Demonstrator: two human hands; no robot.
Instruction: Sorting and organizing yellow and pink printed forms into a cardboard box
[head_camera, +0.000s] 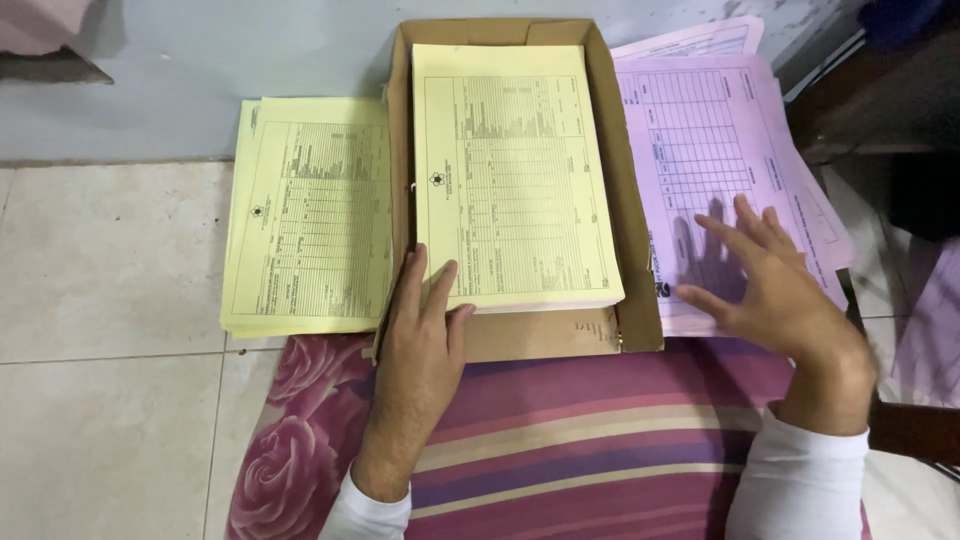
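Inside the cardboard tray (632, 250) at 12 o'clock, left hand (420, 335) lay flat, gripping nothing, on the yellow form stack's (510, 170) near corner, right hand (765, 285) hovered splayed and empty over pink sheets (700, 130) at 2 o'clock; floppy, slippy stack, probably best lifted from underneath.

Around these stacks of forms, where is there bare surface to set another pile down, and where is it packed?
Free: the tiled floor left of the loose yellow stack, and the striped cloth between the left hand and right hand. Crowded: cardboard box, its yellow stack and the pink sheets lie edge to edge.
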